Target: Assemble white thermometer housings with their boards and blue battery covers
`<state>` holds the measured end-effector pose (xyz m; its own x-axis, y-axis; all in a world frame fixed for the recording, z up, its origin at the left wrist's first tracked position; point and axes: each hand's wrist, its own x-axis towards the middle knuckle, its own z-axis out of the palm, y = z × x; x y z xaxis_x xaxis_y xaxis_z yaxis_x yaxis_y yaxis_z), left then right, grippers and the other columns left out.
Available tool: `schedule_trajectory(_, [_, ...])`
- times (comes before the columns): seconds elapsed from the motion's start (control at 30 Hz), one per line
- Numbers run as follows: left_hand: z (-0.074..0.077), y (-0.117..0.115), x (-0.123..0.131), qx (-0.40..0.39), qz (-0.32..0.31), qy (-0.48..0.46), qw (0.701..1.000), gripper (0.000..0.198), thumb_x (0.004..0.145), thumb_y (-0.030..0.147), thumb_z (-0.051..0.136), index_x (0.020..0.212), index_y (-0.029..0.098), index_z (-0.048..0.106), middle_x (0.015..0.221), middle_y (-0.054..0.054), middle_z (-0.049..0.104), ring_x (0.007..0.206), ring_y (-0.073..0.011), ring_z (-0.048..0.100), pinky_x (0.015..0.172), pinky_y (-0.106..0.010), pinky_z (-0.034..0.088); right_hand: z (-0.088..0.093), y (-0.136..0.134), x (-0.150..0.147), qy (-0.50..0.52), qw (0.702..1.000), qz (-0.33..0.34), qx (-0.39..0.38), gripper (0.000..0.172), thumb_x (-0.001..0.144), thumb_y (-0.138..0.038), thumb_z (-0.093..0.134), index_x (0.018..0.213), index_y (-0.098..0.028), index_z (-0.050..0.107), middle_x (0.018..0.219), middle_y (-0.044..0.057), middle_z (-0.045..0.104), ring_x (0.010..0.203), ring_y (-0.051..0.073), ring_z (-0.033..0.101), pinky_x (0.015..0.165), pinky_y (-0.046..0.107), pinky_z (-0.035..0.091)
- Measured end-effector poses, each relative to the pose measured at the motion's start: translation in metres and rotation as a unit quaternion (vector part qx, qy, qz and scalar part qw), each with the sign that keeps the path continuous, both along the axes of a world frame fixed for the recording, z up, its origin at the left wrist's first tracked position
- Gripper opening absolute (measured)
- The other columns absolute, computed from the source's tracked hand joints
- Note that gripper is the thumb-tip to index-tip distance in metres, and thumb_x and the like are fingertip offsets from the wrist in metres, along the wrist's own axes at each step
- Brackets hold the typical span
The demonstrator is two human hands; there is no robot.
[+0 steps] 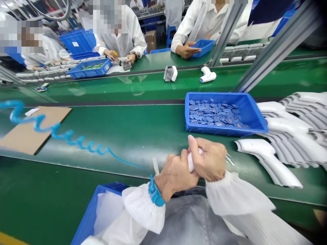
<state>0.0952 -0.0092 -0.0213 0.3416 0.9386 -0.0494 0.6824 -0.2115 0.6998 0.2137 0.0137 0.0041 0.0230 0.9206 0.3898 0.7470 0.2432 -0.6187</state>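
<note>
White pleated cuffs (237, 194) and a grey smock front (189, 221) fill the near edge of the view, with a blue plastic crate (87, 217) lined in clear film at near left.

What are the hands doing?

Both reach forward from those cuffs and meet above a green conveyor belt (127, 126), right of centre. The left hand (175, 175) curls into a loose fist, knuckles up, with a bright blue wrist strap (155, 192) around its wrist. The right hand (209, 160) angles toward it, back upward, thumb raised.

Are they gripping anything?

Yes. Both close on a small, white, rounded plastic piece (191, 161), held between them. The fingers hide most of it, so its full shape can't be told. A wisp of clear film (229, 159) sticks out just right of the right hand.

What lies around them?

To the right, white pistol-shaped plastic housings (306, 112) lie in overlapping rows, with one white housing (265, 160) closest to the hands. Farther off sits a blue rectangular tray (217, 94) heaped with flat, round blue discs. At left, a coiled blue cord (38, 124) crosses a brown cardboard sheet (20, 136).

And beyond that?

Across a second green belt, people in white smocks work at the far side, one co-worker's hand (186, 51) touching a small blue tray (204, 46).
</note>
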Motion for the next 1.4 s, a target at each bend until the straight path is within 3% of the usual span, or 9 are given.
schedule_trajectory(0.17, [0.017, 0.007, -0.029, 0.013, 0.043, 0.003, 0.999, 0.027, 0.093, 0.045, 0.061, 0.101, 0.02, 0.055, 0.08, -0.006, 0.068, 0.065, -0.0225, 0.064, 0.057, -0.031, 0.035, 0.02, 0.037, 0.019, 0.026, 0.994, 0.076, -0.07, 0.054, 0.102, -0.048, 0.044, 0.058, -0.021, 0.06, 0.057, -0.001, 0.061, 0.056, 0.012, 0.056, 0.061, 0.029, 0.037])
schedule_trajectory(0.27, [0.033, 0.015, -0.06, 0.046, 0.074, 0.014, 0.996, 0.023, 0.091, 0.037, 0.067, 0.105, 0.023, 0.055, 0.09, -0.002, 0.069, 0.076, -0.0201, 0.065, 0.066, -0.03, 0.042, 0.028, 0.087, 0.049, -0.001, 0.99, 0.044, -0.134, 0.034, 0.098, -0.039, 0.053, 0.079, -0.021, 0.073, 0.077, 0.0, 0.073, 0.074, 0.016, 0.066, 0.074, 0.029, 0.044])
schedule_trajectory(0.37, [0.037, 0.025, -0.075, 0.111, 0.066, 0.117, 0.985, 0.032, 0.088, 0.024, 0.07, 0.116, 0.023, 0.053, 0.107, -0.004, 0.068, 0.094, -0.0238, 0.064, 0.08, -0.034, 0.045, 0.016, 0.135, 0.071, -0.047, 0.979, 0.029, -0.195, 0.01, 0.081, -0.029, 0.074, 0.085, -0.019, 0.075, 0.084, 0.004, 0.076, 0.078, 0.021, 0.069, 0.078, 0.033, 0.047])
schedule_trajectory(0.47, [0.033, 0.036, -0.07, 0.137, 0.027, 0.254, 0.957, 0.025, 0.09, 0.018, 0.065, 0.114, 0.019, 0.057, 0.104, -0.008, 0.069, 0.097, -0.0281, 0.062, 0.079, -0.037, 0.043, -0.003, 0.16, 0.074, -0.046, 0.971, 0.031, -0.231, 0.017, 0.065, -0.025, 0.087, 0.07, -0.02, 0.071, 0.073, 0.006, 0.074, 0.071, 0.022, 0.068, 0.072, 0.034, 0.049])
schedule_trajectory(0.57, [0.029, 0.043, -0.065, 0.112, 0.071, 0.251, 0.959, 0.015, 0.09, 0.018, 0.062, 0.105, 0.019, 0.061, 0.096, -0.008, 0.069, 0.092, -0.0273, 0.062, 0.074, -0.035, 0.041, -0.013, 0.165, 0.073, -0.028, 0.97, 0.026, -0.242, 0.02, 0.063, -0.025, 0.087, 0.066, -0.022, 0.068, 0.068, 0.004, 0.072, 0.068, 0.022, 0.068, 0.07, 0.034, 0.05])
schedule_trajectory(0.73, [0.027, 0.042, -0.075, 0.007, 0.254, -0.062, 0.965, 0.033, 0.079, 0.037, 0.077, 0.103, 0.02, 0.063, 0.087, -0.001, 0.068, 0.076, -0.0189, 0.06, 0.068, -0.028, 0.041, -0.004, 0.155, 0.08, 0.037, 0.974, 0.026, -0.224, 0.011, 0.074, -0.025, 0.076, 0.07, -0.02, 0.067, 0.069, 0.002, 0.071, 0.068, 0.019, 0.067, 0.074, 0.034, 0.053])
schedule_trajectory(0.87, [0.029, 0.039, -0.078, -0.083, 0.263, -0.261, 0.925, 0.044, 0.079, 0.05, 0.078, 0.101, 0.016, 0.063, 0.093, -0.005, 0.069, 0.082, -0.0197, 0.062, 0.071, -0.028, 0.047, 0.014, 0.118, 0.085, 0.134, 0.968, 0.062, -0.205, 0.018, 0.087, -0.037, 0.066, 0.087, -0.02, 0.064, 0.083, 0.004, 0.073, 0.074, 0.018, 0.07, 0.076, 0.034, 0.059])
schedule_trajectory(1.07, [0.047, 0.034, -0.044, -0.04, 0.161, -0.157, 0.974, 0.021, 0.085, 0.035, 0.072, 0.087, 0.02, 0.058, 0.076, 0.003, 0.062, 0.067, -0.0133, 0.053, 0.064, -0.025, 0.04, 0.037, 0.035, 0.069, 0.296, 0.921, 0.125, -0.22, 0.04, 0.086, -0.055, 0.07, 0.108, -0.022, 0.074, 0.097, 0.007, 0.075, 0.076, 0.018, 0.07, 0.074, 0.036, 0.063])
schedule_trajectory(1.4, [0.057, 0.037, -0.004, 0.034, 0.032, -0.067, 0.997, 0.01, 0.093, 0.024, 0.061, 0.092, 0.023, 0.051, 0.087, 0.001, 0.064, 0.074, -0.0166, 0.055, 0.065, -0.029, 0.032, 0.036, 0.007, 0.04, 0.177, 0.971, 0.151, -0.051, 0.024, 0.101, -0.031, 0.054, 0.112, -0.028, 0.075, 0.108, 0.003, 0.07, 0.096, 0.016, 0.068, 0.08, 0.028, 0.058])
